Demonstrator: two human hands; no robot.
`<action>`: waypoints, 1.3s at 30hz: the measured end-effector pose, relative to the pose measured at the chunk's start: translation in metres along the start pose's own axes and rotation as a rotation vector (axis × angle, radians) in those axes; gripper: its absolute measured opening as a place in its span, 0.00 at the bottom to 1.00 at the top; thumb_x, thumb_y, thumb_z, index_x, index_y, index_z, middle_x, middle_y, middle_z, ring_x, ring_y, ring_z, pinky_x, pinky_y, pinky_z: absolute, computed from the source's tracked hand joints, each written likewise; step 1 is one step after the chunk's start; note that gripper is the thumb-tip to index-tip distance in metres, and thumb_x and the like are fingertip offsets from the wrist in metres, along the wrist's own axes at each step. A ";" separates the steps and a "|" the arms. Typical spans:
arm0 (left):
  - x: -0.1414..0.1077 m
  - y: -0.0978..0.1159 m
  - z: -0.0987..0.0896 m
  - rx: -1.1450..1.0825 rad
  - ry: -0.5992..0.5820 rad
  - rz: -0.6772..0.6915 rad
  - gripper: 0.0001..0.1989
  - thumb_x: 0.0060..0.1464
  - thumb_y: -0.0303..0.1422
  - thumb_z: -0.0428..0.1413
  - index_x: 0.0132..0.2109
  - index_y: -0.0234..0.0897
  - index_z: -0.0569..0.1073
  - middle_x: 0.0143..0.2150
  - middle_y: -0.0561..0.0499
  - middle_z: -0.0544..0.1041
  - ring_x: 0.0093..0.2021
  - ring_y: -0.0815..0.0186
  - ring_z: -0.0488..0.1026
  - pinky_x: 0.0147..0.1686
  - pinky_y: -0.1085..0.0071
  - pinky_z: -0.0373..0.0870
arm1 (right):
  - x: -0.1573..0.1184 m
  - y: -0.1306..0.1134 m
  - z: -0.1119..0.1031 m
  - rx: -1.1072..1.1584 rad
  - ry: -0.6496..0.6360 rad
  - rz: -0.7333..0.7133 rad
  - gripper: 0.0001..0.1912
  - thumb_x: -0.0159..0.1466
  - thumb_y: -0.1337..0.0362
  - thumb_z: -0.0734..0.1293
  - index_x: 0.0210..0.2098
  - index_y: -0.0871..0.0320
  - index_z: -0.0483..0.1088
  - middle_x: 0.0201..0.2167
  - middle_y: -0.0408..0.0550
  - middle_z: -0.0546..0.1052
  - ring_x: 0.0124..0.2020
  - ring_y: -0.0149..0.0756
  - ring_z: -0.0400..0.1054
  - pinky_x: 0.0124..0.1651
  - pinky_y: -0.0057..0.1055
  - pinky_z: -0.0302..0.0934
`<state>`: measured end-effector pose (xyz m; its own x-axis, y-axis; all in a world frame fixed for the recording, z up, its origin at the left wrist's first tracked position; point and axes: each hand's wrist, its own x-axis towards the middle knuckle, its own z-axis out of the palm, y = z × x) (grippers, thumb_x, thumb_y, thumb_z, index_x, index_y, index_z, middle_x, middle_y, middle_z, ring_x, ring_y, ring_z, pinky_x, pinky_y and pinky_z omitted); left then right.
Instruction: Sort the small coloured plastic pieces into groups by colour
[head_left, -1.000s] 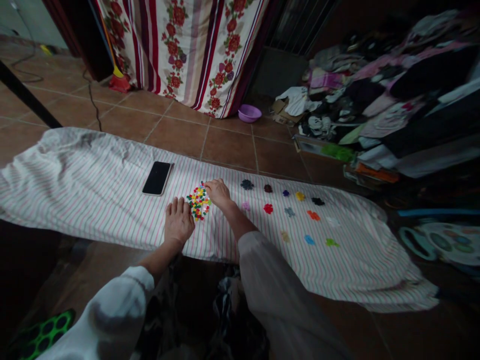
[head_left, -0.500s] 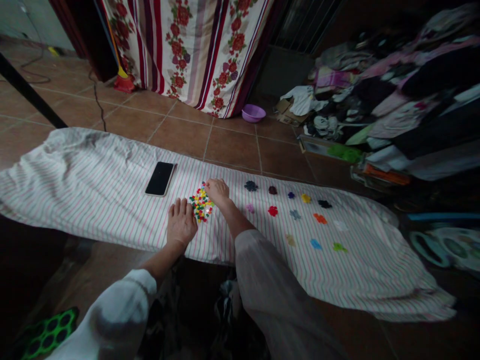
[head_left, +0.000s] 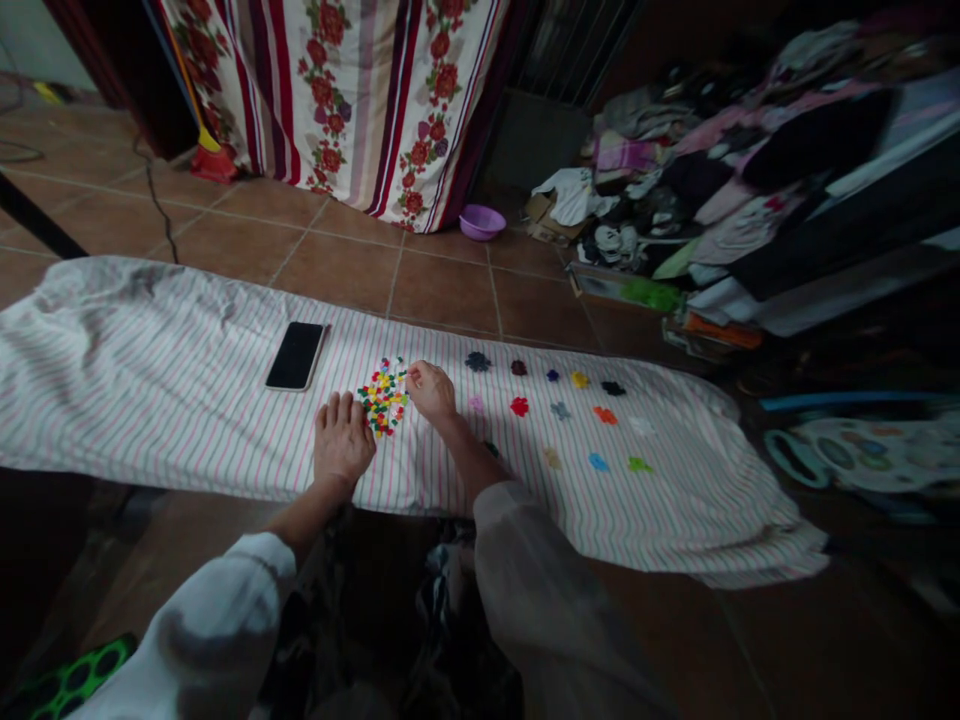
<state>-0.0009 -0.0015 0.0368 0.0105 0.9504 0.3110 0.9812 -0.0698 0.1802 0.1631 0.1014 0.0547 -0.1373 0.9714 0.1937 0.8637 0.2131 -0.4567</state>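
Note:
A pile of small mixed-colour pieces point(head_left: 384, 402) lies on the striped cloth point(head_left: 210, 420). My left hand point(head_left: 343, 440) rests flat at the pile's left edge, fingers apart, holding nothing. At the right edge, my right hand point(head_left: 433, 392) is closed with thumb and fingertips pinched together; whatever they hold is too small to name. Sorted single-colour heaps lie to the right, among them dark grey point(head_left: 478, 362), red point(head_left: 519, 407), yellow point(head_left: 580, 380), orange point(head_left: 604, 415), blue point(head_left: 598, 462) and lime green point(head_left: 640, 465).
A phone point(head_left: 296, 356) lies on the cloth left of the pile. Beyond the cloth's far edge, a purple bowl point(head_left: 482, 223) stands on the tiled floor before a flowered curtain point(head_left: 352, 110). Clothes point(head_left: 720, 170) are heaped at the upper right.
The view has shifted, moving the scene leftward. My right hand has drawn slightly away from the pile, its pinch now at the right edge. My left hand still rests beside it.

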 end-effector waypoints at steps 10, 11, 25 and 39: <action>0.000 0.001 -0.002 -0.014 -0.001 -0.006 0.19 0.58 0.32 0.45 0.52 0.30 0.70 0.61 0.35 0.69 0.65 0.45 0.60 0.61 0.50 0.56 | -0.033 0.088 -0.047 0.085 0.146 0.068 0.11 0.60 0.68 0.62 0.36 0.56 0.77 0.34 0.48 0.78 0.38 0.38 0.70 0.45 0.32 0.63; 0.000 0.001 -0.002 -0.014 -0.001 -0.006 0.18 0.58 0.32 0.45 0.52 0.30 0.70 0.61 0.35 0.69 0.65 0.45 0.60 0.61 0.50 0.56 | -0.036 0.095 -0.051 0.088 0.145 0.086 0.11 0.59 0.68 0.62 0.35 0.56 0.77 0.34 0.48 0.78 0.37 0.38 0.70 0.44 0.32 0.63; 0.000 0.001 -0.004 -0.022 -0.011 -0.013 0.18 0.58 0.32 0.44 0.52 0.30 0.70 0.61 0.35 0.69 0.65 0.46 0.60 0.61 0.50 0.56 | -0.058 0.126 -0.037 0.149 0.164 0.076 0.12 0.57 0.68 0.63 0.36 0.55 0.78 0.38 0.49 0.78 0.42 0.39 0.71 0.49 0.36 0.65; 0.001 0.001 -0.004 -0.049 -0.013 -0.029 0.19 0.58 0.32 0.44 0.52 0.32 0.70 0.61 0.36 0.69 0.66 0.46 0.60 0.61 0.49 0.57 | -0.062 0.111 -0.046 -0.001 0.166 -0.002 0.18 0.61 0.66 0.63 0.50 0.57 0.75 0.47 0.53 0.75 0.48 0.44 0.66 0.54 0.42 0.61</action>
<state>-0.0007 -0.0022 0.0410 -0.0150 0.9559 0.2933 0.9704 -0.0568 0.2346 0.2896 0.0603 0.0316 -0.0573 0.9402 0.3357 0.8637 0.2154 -0.4556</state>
